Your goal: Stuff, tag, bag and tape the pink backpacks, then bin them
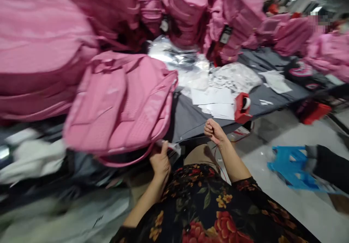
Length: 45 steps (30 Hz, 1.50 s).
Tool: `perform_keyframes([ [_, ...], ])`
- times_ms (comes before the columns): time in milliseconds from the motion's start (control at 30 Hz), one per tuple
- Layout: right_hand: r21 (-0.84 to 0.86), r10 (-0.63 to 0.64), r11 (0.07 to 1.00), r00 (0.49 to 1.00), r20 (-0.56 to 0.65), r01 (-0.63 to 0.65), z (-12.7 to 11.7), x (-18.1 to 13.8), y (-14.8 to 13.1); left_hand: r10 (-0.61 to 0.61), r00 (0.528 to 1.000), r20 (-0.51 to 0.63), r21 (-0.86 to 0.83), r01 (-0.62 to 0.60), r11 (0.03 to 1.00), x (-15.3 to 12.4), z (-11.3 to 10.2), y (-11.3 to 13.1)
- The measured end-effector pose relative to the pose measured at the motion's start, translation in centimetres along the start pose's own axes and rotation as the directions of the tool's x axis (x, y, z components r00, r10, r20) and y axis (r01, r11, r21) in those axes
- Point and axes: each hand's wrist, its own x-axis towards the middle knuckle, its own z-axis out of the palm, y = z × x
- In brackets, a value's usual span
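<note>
One puffy quilted pink backpack (pixel 120 104)

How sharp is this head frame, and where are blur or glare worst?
Head view: motion blur smears the pink bag and the pink stacks at left; the left hand, right hand and red tape dispenser are sharper; glare on plastic wrap.

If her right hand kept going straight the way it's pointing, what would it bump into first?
Most likely the red tape dispenser at the grey table's edge. The right hand is loosely curled and aimed up toward it, with only open air between, though depth is hard to judge.
</note>
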Motion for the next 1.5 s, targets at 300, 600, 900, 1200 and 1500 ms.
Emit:
perform_keyframes([
  [300,-0.441,-0.121,0.341,0.504,0.855,0.830,12.9,0.8,-0.6,0.023,0.995,0.096,-0.099,-0.013,0.995,0.7,0.6,1.0],
  [600,-0.577,-0.099,-0.046,0.571,0.815,0.816,13.3,1.0,0.5,-0.008,0.985,0.173,-0.217,0.046,0.975,0.2,-0.1,0.2],
  [900,-0.541,-0.031,0.495,0.636,0.771,0.680,12.4,2.6,1.5,-0.063,0.998,0.030,-0.349,0.070,0.934,0.9,0.4,-0.7],
  [1200,-0.659,-0.113,0.541,0.821,0.559,0.523,13.0,1.3,3.4,-0.103,0.993,0.065,-0.368,0.120,0.922,1.0,0.1,-0.1],
  [1500,-0.469,0.276,0.876,0.678,0.681,0.114,13.0,1.0,4.2,-0.200,0.978,0.051,-0.285,0.207,0.936,1.6,-0.7,-1.1],
])
